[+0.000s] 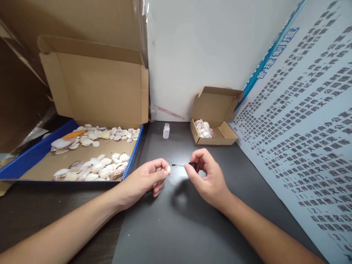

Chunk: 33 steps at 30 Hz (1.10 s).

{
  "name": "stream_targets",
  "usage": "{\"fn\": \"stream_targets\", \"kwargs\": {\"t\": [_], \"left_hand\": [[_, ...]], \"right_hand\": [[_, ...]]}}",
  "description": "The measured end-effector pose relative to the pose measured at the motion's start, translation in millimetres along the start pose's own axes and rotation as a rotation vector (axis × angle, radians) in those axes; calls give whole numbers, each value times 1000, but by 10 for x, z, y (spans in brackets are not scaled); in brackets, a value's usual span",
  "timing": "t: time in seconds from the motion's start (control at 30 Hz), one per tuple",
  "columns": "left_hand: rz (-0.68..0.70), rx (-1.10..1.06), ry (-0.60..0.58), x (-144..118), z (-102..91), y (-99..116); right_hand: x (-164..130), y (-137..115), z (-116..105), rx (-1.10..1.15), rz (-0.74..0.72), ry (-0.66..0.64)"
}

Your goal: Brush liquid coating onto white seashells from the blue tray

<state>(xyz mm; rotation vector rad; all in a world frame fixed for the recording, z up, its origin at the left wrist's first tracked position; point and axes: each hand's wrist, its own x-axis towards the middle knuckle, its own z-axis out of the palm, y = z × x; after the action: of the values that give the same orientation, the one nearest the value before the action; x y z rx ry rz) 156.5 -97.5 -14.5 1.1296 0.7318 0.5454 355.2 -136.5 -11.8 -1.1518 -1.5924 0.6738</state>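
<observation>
Between the thumb and fingers of my left hand (152, 176) is a small pale seashell (169, 170). My right hand (206, 176) is closed on the black cap of a brush applicator (193, 166), whose thin stem points left. Its dark brush tip is close to the shell; a narrow gap shows between them. Beyond my hands, a small uncapped glass bottle (166, 131) with a label stands upright on the dark grey table surface (165, 227).
A large blue-edged cardboard box (134, 148) with its lid raised lies at the left, holding many shells (97, 168). At the back right, a small open cardboard box (227, 134) contains more white shells (204, 129). A printed panel (302, 121) borders the right side.
</observation>
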Motion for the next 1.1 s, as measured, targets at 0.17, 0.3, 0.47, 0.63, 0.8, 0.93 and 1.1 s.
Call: {"fn": "stream_targets", "kwargs": {"t": [0.17,0.3,0.47,0.63,0.8,0.93,1.1], "left_hand": [[-1,-6,-1,10,-9,-18],[2,1,-3,7,-12,-19],[0,3,-13,5,-17,-18],[3,11,-12,4,-10,0],[2,15,-12,-3,0,6],[6,22,-21,14,-6,-7],[13,15,-27,26,-28,-36]], "right_hand": [[-4,-7,-1,14,-32,-18],[0,-20,-1,-19,-16,17],[-13,-18,-1,-11,-38,-14],[-3,-13,17,-23,-10,25],[-16,-19,7,1,-33,-18],[-51,-23,-18,14,-72,-56],[-31,-20,-7,8,-97,-23]]}}
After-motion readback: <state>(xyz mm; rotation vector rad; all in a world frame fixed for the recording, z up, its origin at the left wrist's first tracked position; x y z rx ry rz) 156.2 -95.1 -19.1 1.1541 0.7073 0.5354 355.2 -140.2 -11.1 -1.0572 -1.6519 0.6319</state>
